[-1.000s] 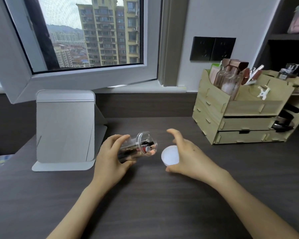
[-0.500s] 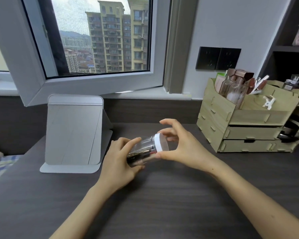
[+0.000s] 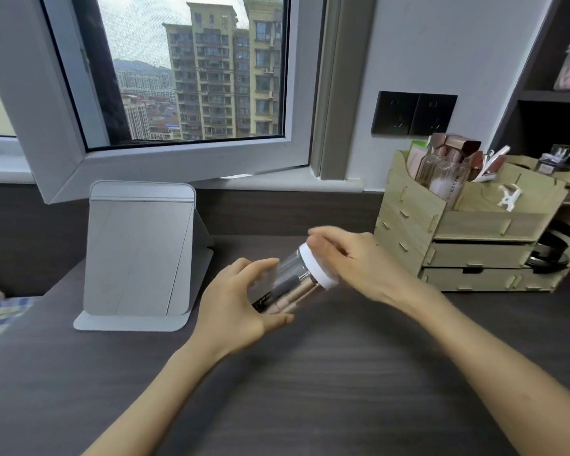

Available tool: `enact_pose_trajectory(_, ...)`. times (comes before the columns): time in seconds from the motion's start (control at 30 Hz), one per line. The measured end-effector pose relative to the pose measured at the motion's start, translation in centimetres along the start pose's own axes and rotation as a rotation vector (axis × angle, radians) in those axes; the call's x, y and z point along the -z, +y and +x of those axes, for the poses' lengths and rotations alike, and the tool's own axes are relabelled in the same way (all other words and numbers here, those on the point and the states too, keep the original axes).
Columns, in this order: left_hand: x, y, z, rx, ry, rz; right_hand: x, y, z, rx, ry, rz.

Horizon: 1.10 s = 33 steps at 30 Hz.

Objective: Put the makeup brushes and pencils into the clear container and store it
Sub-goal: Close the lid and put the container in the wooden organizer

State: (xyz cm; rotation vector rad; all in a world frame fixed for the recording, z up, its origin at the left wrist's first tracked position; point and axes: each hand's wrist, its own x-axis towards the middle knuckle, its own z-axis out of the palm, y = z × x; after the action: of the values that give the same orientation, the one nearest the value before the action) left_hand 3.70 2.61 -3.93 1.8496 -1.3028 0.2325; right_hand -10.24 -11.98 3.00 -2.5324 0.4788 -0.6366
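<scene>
The clear container is held tilted above the dark desk, its mouth pointing up and right. Inside it lie makeup brushes and pencils with pink and black handles. A white lid sits on its mouth. My left hand grips the container's body from below and the left. My right hand is wrapped around the white lid, fingers blurred.
A grey folding mirror stand stands at the left of the dark desk. A wooden drawer organiser with bottles stands at the right. An open window sash overhangs the back. Dark shelves rise at the far right.
The white lid went from my right hand beside the open container onto its mouth. My right hand now grips it with blurred fingers. The view shifted.
</scene>
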Motion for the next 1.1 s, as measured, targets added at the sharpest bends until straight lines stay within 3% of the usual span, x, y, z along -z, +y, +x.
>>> enact_pose_trajectory(0.1, 0.1, -0.1, 0.1, 0.027, -0.035, -0.064, 1.6, 0.5, -0.2, 0.097, -0.231, 0.066)
enact_pose_trajectory(0.17, 0.0, 0.4, 0.1, 0.010, -0.039, -0.069, 1.4, 0.5, -0.1, 0.106, -0.196, 0.032)
enact_pose_trajectory(0.27, -0.4, 1.2, 0.4, -0.035, 0.012, 0.045, 0.5, 0.0, 0.7, -0.045, -0.103, -0.090)
enact_pose_trajectory(0.33, -0.7, 1.3, 0.7, -0.032, 0.010, 0.072, 0.8, -0.4, 1.1, -0.215, -0.186, -0.140)
enact_pose_trajectory(0.4, -0.7, 1.1, 0.9, 0.034, -0.020, -0.023, 2.1, -0.6, 1.1, -0.282, -0.297, 0.001)
enact_pose_trajectory(0.5, -0.8, 0.8, 1.0, 0.074, -0.034, -0.096, 3.4, 0.1, 0.5, -0.048, -0.372, 0.087)
enact_pose_trajectory(0.57, -0.9, 0.8, 1.0, 0.059, -0.048, -0.084, 2.7, 0.7, 0.3, 0.049, -0.260, -0.051)
enact_pose_trajectory(0.63, -1.0, 0.9, 1.0, 0.044, -0.063, -0.069, 2.2, 0.7, 0.5, -0.027, -0.158, -0.135)
enact_pose_trajectory(0.7, -1.1, 0.9, 1.0, 0.029, -0.068, -0.038, 2.3, 0.8, 0.5, -0.065, -0.188, -0.178)
enact_pose_trajectory(0.83, -0.9, 0.7, 1.2, -0.002, -0.061, 0.009, 2.7, 1.1, 0.3, -0.033, -0.263, -0.016)
enact_pose_trajectory(1.1, -1.2, 1.9, 1.7, -0.049, 0.017, 0.022, 0.3, 1.9, 1.0, -0.112, 0.039, 0.209)
